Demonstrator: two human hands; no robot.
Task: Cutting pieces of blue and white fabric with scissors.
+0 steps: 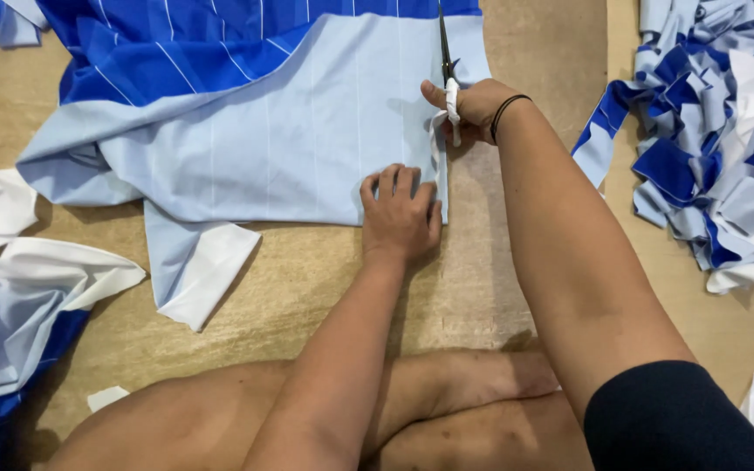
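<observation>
**A:** Head view, looking straight down. Nearest the camera are the person's crossed bare legs (447,410) on a brown floor covering (307,288). What are the hands doing?

**B:** The left hand (400,214) is pressed palm-down, fingers a bit curled, flat on the near edge of the light blue striped fabric (290,131). It's grasping nothing, just pinning the cloth. The right hand (473,109), with a black band on the wrist, sits a little farther out and is clenched around the handles of a pair of scissors (447,61). The blades point away from the person, running up along the fabric's right edge.

**A:** And where's the fabric?

**B:** Spread on the floor in front of the legs. The light blue part is nearer and a darker blue striped section (202,44) lies beyond it at the top. A white-tipped flap (211,270) hangs off its near left corner.

**A:** What about the sides?

**B:** There's a pile of blue and white cut strips (717,139) off to the right, well apart from the hands. More crumpled blue and white cloth (19,296) is on the left.
</observation>
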